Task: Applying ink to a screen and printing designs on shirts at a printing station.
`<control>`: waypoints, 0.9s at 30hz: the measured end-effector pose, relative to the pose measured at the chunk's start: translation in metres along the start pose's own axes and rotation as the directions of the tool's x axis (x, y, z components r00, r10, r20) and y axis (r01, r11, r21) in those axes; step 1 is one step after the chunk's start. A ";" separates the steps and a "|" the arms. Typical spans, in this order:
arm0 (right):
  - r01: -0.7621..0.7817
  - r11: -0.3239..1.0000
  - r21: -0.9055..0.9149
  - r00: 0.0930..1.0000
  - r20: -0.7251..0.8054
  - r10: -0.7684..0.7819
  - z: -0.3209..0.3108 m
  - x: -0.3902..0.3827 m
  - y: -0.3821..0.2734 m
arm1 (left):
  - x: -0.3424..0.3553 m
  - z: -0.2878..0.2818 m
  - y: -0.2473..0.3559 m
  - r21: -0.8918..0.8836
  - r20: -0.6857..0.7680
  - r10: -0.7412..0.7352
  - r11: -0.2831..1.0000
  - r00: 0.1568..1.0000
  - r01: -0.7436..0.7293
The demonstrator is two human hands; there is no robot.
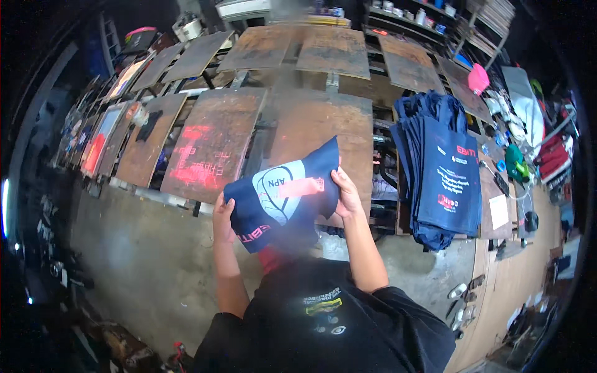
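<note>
A navy cloth tote bag [278, 194] is stretched between my two hands in front of my chest. A pale blue leaf-shaped print, a pink patch and red lettering show on its face. My left hand [224, 217] grips the bag's left edge, thumb on the front. At the opposite edge, my right hand [346, 194] holds on the same way, thumb in front and fingers behind. The bag's lower part is blurred by a smudge in the picture. To the right, a thick pile of navy tote bags [443, 174] with white and red print hangs over a board.
Wooden boards on a frame [336, 118] stand in two rows ahead, with gaps between them. One board [208, 146] bears red paint marks. A white paper sheet [498, 211] and a pink object [478, 79] are at the right. Shelves [410, 18] with containers stand behind.
</note>
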State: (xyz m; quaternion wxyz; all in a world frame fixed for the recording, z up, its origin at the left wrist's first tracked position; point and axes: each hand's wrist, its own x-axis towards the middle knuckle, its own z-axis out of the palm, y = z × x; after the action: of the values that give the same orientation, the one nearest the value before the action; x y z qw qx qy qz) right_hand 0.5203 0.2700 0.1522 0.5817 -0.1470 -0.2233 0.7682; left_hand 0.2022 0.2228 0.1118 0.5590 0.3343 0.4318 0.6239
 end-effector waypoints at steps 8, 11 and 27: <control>-0.174 0.980 0.101 0.970 0.187 0.153 0.009 0.036 0.034 | -0.060 -0.065 0.005 -0.156 -0.007 -0.081 0.985 0.997 0.079; -0.203 0.978 0.050 0.961 0.200 0.190 0.035 0.044 0.054 | -0.077 -0.062 0.042 -0.221 0.045 -0.079 0.972 0.996 0.087; -0.240 0.831 -0.502 0.912 0.177 0.370 0.189 0.107 0.313 | -0.135 -0.313 0.147 0.154 -0.504 0.110 0.987 0.857 -0.036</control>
State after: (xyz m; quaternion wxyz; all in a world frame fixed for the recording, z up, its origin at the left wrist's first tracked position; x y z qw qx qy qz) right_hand 0.1392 0.2701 0.1569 0.3618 -0.2126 -0.4523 0.7870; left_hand -0.1195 0.0381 0.1285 0.3758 0.2110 0.5939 0.6793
